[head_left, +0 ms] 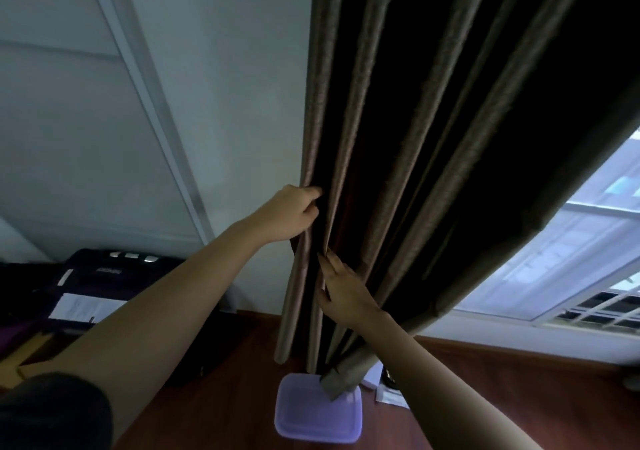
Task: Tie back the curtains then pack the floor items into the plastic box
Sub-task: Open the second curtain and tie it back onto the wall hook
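Observation:
A dark brown curtain (433,120) hangs in folds from the top of the view down to the floor, gathered toward the left of the window. My left hand (292,214) grips the curtain's left edge at mid height, fingers curled round a fold. Lower down, my right hand (343,290) presses against the gathered folds with fingers fairly straight and thumb alongside. A plastic box with a pale purple lid (317,411) stands on the wooden floor directly below, with the curtain's hem touching its lid.
A bright window (571,269) with a grille shows at right behind the curtain. Papers and a packet (388,390) lie on the floor right of the box. A dark suitcase (97,276) with papers on it sits at left against the white wall.

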The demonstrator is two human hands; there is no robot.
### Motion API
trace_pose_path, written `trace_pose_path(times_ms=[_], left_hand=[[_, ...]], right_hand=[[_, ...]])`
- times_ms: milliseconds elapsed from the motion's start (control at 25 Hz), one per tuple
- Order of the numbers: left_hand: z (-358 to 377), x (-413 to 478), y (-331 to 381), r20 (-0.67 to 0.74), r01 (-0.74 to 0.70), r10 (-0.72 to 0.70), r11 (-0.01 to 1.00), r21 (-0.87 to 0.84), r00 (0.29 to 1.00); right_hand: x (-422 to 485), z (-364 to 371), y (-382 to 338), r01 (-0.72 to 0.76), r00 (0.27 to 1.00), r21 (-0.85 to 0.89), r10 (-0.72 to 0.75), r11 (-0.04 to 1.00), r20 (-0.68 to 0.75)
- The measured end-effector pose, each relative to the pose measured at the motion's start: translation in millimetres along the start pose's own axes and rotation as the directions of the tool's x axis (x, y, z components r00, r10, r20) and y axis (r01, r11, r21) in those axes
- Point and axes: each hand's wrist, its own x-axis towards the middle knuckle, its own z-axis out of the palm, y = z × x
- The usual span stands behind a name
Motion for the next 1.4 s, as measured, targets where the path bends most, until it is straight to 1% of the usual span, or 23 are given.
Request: trace_pose_path(times_ms=[120, 360, 400, 520, 560, 600, 640, 680, 720, 760, 800, 840, 880, 960, 1000, 1040, 1120, 1200, 1240, 1280, 1320, 1360, 1400], left_hand=[[4, 2, 5, 0.038, 0.027, -0.028, 0.999, 0.022, 0.999], [13, 0, 17, 0.006, 0.041, -0.041, 0.999, 0.010, 0.999], [15, 0, 19, 0.009, 0.045, -0.045, 0.999, -0.001, 0.999], [22, 2, 28, -0.032, 0.033, -0.030, 0.996, 0.084, 0.999], [25, 3, 29, -0.068, 0.019, -0.011, 0.993, 0.120, 0.998], [28, 4, 30, -0.103, 0.012, 0.003, 0.989, 0.145, 0.995], [30, 3, 27, -0.132, 0.018, 0.004, 0.986, 0.163, 0.991], [31, 1, 25, -0.155, 0.029, -0.001, 0.984, 0.179, 0.988], [32, 0, 21, -0.177, 0.036, -0.001, 0.980, 0.198, 0.984], [33, -2, 19, -0.188, 0.042, 0.000, 0.975, 0.220, 0.982], [35, -4, 18, -0.195, 0.041, 0.006, 0.970, 0.238, 0.981], [37, -6, 20, -0.198, 0.038, 0.012, 0.968, 0.247, 0.980], [41, -7, 22, -0.216, 0.024, 0.031, 0.969, 0.246, 0.976], [50, -13, 24, -0.293, -0.012, 0.072, 0.979, 0.201, 0.953], [55, -18, 23, -0.339, -0.020, 0.074, 0.987, 0.159, 0.938], [59, -22, 21, -0.383, -0.030, 0.065, 0.995, 0.095, 0.922], [66, -32, 23, -0.464, -0.042, -0.015, 0.993, -0.111, 0.886], [72, -38, 29, -0.568, -0.101, -0.123, 0.932, -0.347, 0.813], [73, -38, 32, -0.593, -0.106, -0.201, 0.891, -0.441, 0.780], [71, -38, 33, -0.566, -0.078, -0.270, 0.854, -0.514, 0.779], [64, -36, 36, -0.505, -0.002, -0.315, 0.847, -0.532, 0.803], [55, -32, 36, -0.436, 0.102, -0.326, 0.881, -0.462, 0.839], [46, -28, 36, -0.349, 0.205, -0.320, 0.922, -0.329, 0.881]], right_hand=[[1, -2, -1, 0.040, 0.999, -0.007, -0.039, 0.999, 0.025], [-6, -12, 7, 0.113, 0.991, -0.018, -0.112, 0.993, 0.072], [-7, -14, 7, 0.111, 0.989, -0.032, -0.107, 0.993, 0.102], [-9, -24, 10, 0.100, 0.978, -0.043, -0.090, 0.994, 0.187], [-12, -28, 13, 0.125, 0.980, -0.042, -0.117, 0.991, 0.158], [-13, -30, 17, 0.166, 0.986, -0.066, -0.165, 0.984, 0.028], [-14, -33, 21, 0.169, 0.966, -0.098, -0.185, 0.981, -0.180], [-16, -38, 24, 0.119, 0.912, -0.080, -0.141, 0.990, -0.385], [-16, -47, 25, 0.061, 0.829, -0.018, -0.061, 0.998, -0.557], [-16, -59, 25, 0.025, 0.767, 0.046, 0.011, 0.999, -0.641], [-12, -71, 25, 0.000, 0.736, 0.074, 0.050, 0.997, -0.675], [-6, -83, 24, -0.022, 0.747, 0.072, 0.064, 0.997, -0.662], [2, -89, 25, -0.031, 0.784, 0.066, 0.065, 0.997, -0.618], [14, -90, 28, 0.022, 0.881, 0.076, 0.016, 0.997, -0.473], [15, -84, 29, 0.067, 0.909, 0.073, -0.030, 0.995, -0.416], [14, -75, 32, 0.099, 0.924, 0.068, -0.066, 0.993, -0.378], [6, -53, 37, 0.127, 0.950, 0.068, -0.102, 0.990, -0.296], [-5, -30, 39, 0.120, 0.977, 0.078, -0.104, 0.990, -0.184], [-11, -20, 40, 0.107, 0.987, 0.083, -0.095, 0.991, -0.131], [-15, -12, 40, 0.097, 0.992, 0.085, -0.090, 0.992, -0.090], [-19, -7, 41, 0.094, 0.994, 0.084, -0.090, 0.992, -0.057], [-21, -3, 40, 0.099, 0.995, 0.081, -0.096, 0.992, -0.032], [-22, -1, 39, 0.108, 0.994, 0.078, -0.107, 0.991, -0.013]])
